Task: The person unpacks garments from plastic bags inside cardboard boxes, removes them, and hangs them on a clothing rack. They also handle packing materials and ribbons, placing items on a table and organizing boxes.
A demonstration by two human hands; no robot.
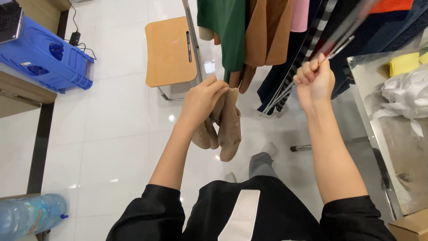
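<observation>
Left hand (203,98) pinches the top of a bunch of tan socks (225,127), fingers closed around the cuffs so the soft, floppy knit hangs straight down, toes pointing at the floor; looks like three or four pieces, exact count unclear. Socks sit mid-frame, just near of the clothes rack (191,42), over the glossy white tile floor (111,120). Right hand (314,80) is a tight fist around thin metal rods (312,67), likely hanger wires or clips, gripped low so the long ends run up and to the right, blurred at the far end. Rack carries hanging clothes: green top (225,31), brown garment (267,31), pink piece (299,15), dark striped fabric (307,49), all limp cloth draped from above. Far behind the rack stands a flat wooden chair seat (168,51) on a thin metal frame. Far left is a hard blue plastic stool (44,58); near left a clear water jug (29,214) on its side. At right a shiny metal table (388,134) holds crumpled white plastic (403,96) and a yellow cloth (403,62). Cardboard box (412,227) corner near right.
</observation>
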